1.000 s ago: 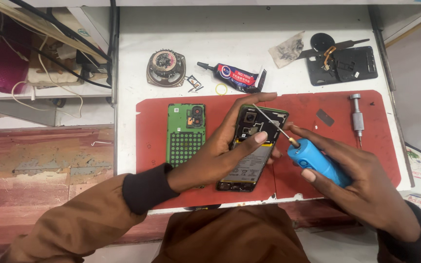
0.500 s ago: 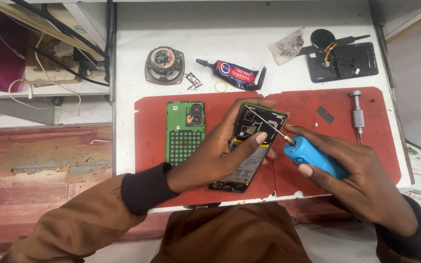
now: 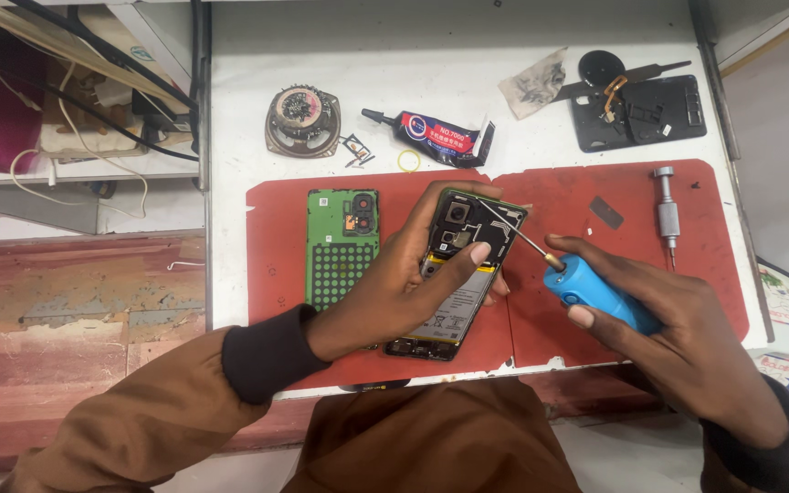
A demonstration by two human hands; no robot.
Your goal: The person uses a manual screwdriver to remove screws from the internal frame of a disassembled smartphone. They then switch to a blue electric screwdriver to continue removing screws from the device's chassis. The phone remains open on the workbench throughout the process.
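1. Fingers [image 3: 468, 260] of the left hand [image 3: 394, 292] are curled snugly around the opened phone [image 3: 460, 274] at the centre of the frame, thumb pressed across its inner face, tilting it up off the red mat [image 3: 550, 338].
2. Over to the right hand [image 3: 678, 338]: closed around the blue electric screwdriver [image 3: 595, 294], right of centre, thumb underneath and fingers over the top.
3. The thin bit [image 3: 509, 228] slants up and left, with its tip at the phone's upper edge, just beside the camera module [image 3: 457, 215].
4. The risk, as I judge it: the bit comes in at a slant, so it could skip off a screw head and scratch the board or the camera.
5. The phone is held in the air rather than flat, so a push from the driver might twist it in the grip.
6. A freed screw could drop and roll off the mat; it would be hard to find.
7. Left of centre lies the green back cover [image 3: 342, 242]; a glue tube [image 3: 436, 137] and a small speaker [image 3: 301, 117] lie on the white bench above; a silver hand driver [image 3: 666, 215] rests at the right of the mat.
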